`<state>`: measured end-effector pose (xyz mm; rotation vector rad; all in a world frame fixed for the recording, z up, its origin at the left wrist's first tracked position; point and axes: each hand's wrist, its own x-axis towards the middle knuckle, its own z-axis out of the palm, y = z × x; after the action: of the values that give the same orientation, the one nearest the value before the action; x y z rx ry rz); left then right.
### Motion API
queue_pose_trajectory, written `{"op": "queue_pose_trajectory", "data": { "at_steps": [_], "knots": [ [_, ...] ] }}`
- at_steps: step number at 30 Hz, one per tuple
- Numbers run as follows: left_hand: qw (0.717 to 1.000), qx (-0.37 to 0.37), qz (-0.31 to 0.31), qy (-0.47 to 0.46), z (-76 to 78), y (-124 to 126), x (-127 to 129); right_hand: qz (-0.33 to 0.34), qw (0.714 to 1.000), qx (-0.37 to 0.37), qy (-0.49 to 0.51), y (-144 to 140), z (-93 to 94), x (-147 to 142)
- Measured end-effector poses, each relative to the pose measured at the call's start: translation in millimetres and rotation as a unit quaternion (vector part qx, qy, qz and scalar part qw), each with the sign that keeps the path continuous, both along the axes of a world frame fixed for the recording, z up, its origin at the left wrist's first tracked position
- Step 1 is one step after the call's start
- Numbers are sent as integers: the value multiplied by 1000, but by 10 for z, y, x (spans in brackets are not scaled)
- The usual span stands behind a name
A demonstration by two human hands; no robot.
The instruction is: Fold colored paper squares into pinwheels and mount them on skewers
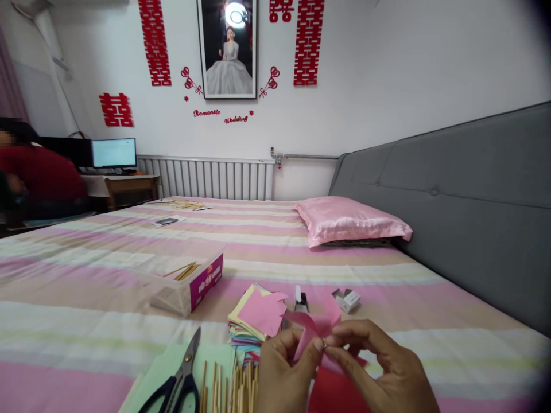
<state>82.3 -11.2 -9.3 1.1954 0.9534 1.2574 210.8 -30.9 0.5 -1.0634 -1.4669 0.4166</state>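
A pink paper pinwheel [321, 326] with curled blades is held up in front of me. My left hand [286, 367] is closed on its left side, thumb pressed near the middle. From the other side my right hand [379, 364] pinches at the centre, where a small shiny bit like a pin shows between the fingertips; its exact shape is hidden. Below the hands lies red paper [336, 393]. Just beyond my left hand is a stack of coloured paper squares [247, 327], topped by a cut pink sheet [263, 310].
Scissors [185, 370] lie on green paper [172, 358], beside several wooden sticks [235, 384]. A clear box with a purple label [206, 284] holds more sticks. Two small opened boxes [301, 299] [348, 299] stand beyond the hands. A pink pillow [348, 218] rests by the grey headboard [451, 195]. Someone in red sits far left.
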Motion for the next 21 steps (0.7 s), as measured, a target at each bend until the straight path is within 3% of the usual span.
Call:
{"op": "queue_pose_trajectory", "data": {
  "at_steps": [5,10,16,21],
  "knots": [
    [999,-8,-23,-25,6,17,-38,-19,996,47,-77,21,-11,54],
    [997,-32,-44,-47,-9,12,-50,-38,991,44,-119,37,-33,96],
    [999,-12,-35,-33,-42,36,-51,-15,995,-12,-97,40,-72,87],
    [1000,21,-18,-5,-15,22,-43,-27,997,-65,-22,15,-28,20]
  ]
}}
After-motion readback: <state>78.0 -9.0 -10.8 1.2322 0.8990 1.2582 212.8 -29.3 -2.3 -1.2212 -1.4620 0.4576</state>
